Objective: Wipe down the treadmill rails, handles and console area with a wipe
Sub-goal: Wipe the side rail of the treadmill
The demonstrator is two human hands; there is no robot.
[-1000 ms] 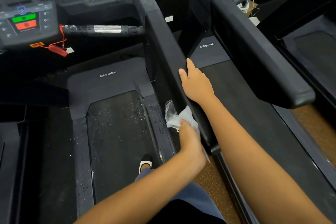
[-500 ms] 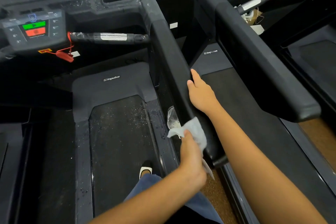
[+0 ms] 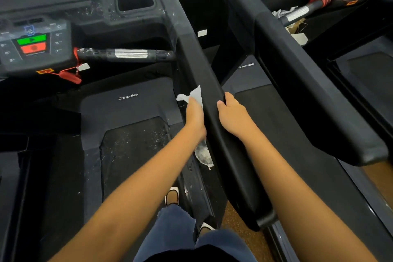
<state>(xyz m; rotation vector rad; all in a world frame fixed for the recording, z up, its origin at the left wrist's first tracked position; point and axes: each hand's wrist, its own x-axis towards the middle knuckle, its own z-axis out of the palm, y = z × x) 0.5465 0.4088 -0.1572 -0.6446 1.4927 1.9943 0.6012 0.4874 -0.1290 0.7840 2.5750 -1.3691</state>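
Wipe [image 3: 192, 95] is bunched in the left hand [image 3: 194, 116] and pressed against the inner face of the treadmill's right-side rail [image 3: 234, 172], about midway along it, with white corners sticking out past the fingertips toward the console end. Left fingers are curled round the wad, a closed grip with the knuckles facing the rail. Reads as a wiping stroke on the inner face, which is the awkward side to reach from the belt [image 3: 131, 151].

Right hand [image 3: 231, 116] is on the same rail, directly across from the left. The thumb lies on the top surface and the fingers bend over the outer edge, tips hidden. It holds nothing else. My read is that it braces the body and gives counter-pressure so the wipe bites.

A translucent crumpled scrap [image 3: 203, 155] hangs on the inner face just below the left wrist. I can't tell if it is film or a trailing bit of wipe.

White specks show on the belt, the cross handle [image 3: 127, 54] and the top around the cup holder [image 3: 134, 0], so I'd judge those areas and the console [image 3: 34, 44] not yet done.

Stance: feet are at the belt's right edge, close to the rail, which keeps both arms nearly straight along it.
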